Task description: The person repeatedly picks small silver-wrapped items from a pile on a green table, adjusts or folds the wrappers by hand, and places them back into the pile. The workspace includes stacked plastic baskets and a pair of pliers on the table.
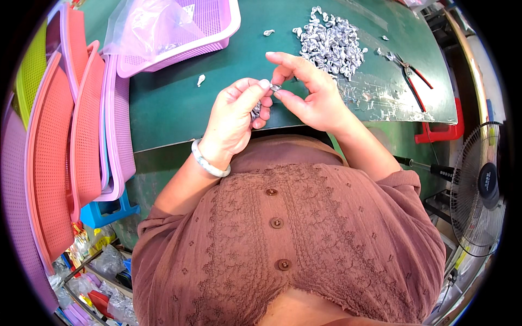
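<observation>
A green table [174, 111] spans the upper view, its top scuffed toward the right, and the wearer sits close at its near edge in a brown shirt [326, 233]. At the far left, baskets [51, 152] in lilac, coral and lime stand on their sides, packed against one another. Below them is a shelf with bags [109, 262], and beside it a blue stool [110, 211] partly under the baskets. On the table's left part sits a lilac tray [190, 60] with a clear bag [155, 27] lying in it and over its rim. A loose bit [201, 80] lies between tray and wearer.

Next comes the left hand [234, 111], a pale bangle [209, 160] at its wrist. Its thumb and forefinger pinch a small grey piece [275, 87], and its other fingers curl around a clutch [255, 112] of similar ones. The right hand [312, 98] faces it, forefinger raised away from the thumb; the thumb tip is at the piece, but whether this hand grips it I cannot tell. Both hands are over the table's near edge.

Beyond the right hand lies the grey pile [331, 46], then red-handled pliers [410, 79], their handles spread. A red stool [454, 122] stands past the table edge, and a fan [478, 185] at far right.
</observation>
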### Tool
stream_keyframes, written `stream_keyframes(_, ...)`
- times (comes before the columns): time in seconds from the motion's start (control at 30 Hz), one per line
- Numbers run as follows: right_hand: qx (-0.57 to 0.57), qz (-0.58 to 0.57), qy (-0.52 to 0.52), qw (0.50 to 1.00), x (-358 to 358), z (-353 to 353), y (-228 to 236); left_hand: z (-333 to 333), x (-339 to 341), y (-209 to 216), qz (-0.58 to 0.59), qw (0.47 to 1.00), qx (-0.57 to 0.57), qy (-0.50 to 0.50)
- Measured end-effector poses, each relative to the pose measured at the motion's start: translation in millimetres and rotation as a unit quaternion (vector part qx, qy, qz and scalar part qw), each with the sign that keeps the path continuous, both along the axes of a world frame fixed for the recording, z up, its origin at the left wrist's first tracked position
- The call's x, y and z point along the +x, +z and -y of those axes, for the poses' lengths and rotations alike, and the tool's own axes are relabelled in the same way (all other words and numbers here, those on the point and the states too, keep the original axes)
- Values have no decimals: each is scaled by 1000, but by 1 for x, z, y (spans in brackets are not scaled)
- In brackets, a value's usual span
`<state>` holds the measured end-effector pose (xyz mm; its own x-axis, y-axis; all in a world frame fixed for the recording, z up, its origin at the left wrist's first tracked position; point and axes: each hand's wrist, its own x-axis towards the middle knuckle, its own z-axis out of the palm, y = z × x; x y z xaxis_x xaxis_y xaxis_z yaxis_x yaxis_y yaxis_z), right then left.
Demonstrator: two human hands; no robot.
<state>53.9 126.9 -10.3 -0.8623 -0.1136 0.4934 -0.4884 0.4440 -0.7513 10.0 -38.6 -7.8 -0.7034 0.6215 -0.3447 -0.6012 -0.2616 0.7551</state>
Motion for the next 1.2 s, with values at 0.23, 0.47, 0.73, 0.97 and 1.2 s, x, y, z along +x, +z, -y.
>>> stream_keyframes(0.23,-38,-2,-11,999,2,3,-3,0,-1,-5,-18,1000,-7,1)
stream_keyframes(0.47,-36,-2,-11,999,2,4,-3,0,-1,-6,-30,999,-17,-7)
stream_keyframes(0.73,-65,18,1,998,4,5,-3,0,-3,-8,-10,999,24,-31)
stream_keyframes(0.97,-57,1,-8,998,3,4,0,2,-6,-12,16,997,53,-46)
stream_keyframes(1.2,143,-41,-148,978,3,-18,-1,4,-9,-11,40,996,63,-49)
